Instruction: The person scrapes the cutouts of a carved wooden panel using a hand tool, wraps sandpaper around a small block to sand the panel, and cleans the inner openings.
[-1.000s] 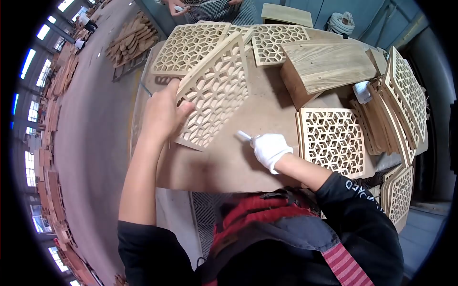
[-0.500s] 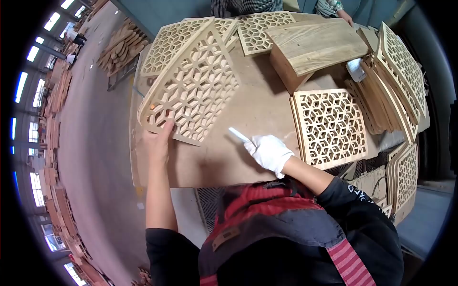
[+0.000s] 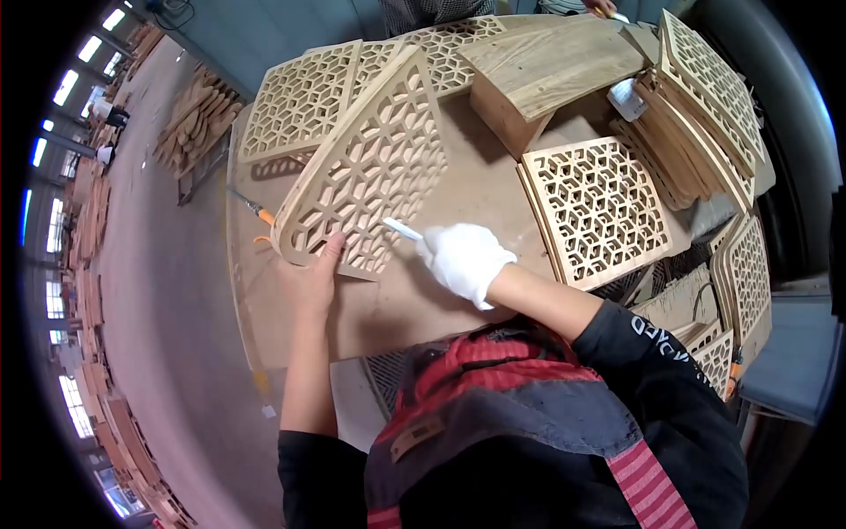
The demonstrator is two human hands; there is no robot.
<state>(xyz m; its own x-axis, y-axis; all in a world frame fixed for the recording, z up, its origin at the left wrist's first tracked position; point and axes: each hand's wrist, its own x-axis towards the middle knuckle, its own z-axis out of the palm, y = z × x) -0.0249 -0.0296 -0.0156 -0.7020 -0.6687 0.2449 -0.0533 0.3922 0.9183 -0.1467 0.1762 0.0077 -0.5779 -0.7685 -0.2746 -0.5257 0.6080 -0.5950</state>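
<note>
My bare left hand (image 3: 310,284) grips the lower corner of a light wooden lattice panel (image 3: 359,198), thumb on its front face. The panel is tilted up off the table, and its lattice has many star-like cutouts. My right hand (image 3: 467,264), in a white glove, is closed on a thin, pale, flat stick-like tool (image 3: 403,229). The tool's tip is at the panel's lower right part; whether it touches the wood I cannot tell. Beyond the panel lies a tool with an orange handle (image 3: 259,212), partly hidden.
Lattice panels (image 3: 295,101) lie at the back left of the table (image 3: 502,207). A lattice stack (image 3: 599,212) sits right of my glove, with a wooden box (image 3: 555,66) behind it. Curved panels (image 3: 714,88) stand at the right. Another person's hand (image 3: 603,7) shows at the top.
My gloved hand has moved up and left, bringing the tool's tip to the panel. The panel is turned more upright, and my left thumb has shifted right. The whole view has shifted slightly.
</note>
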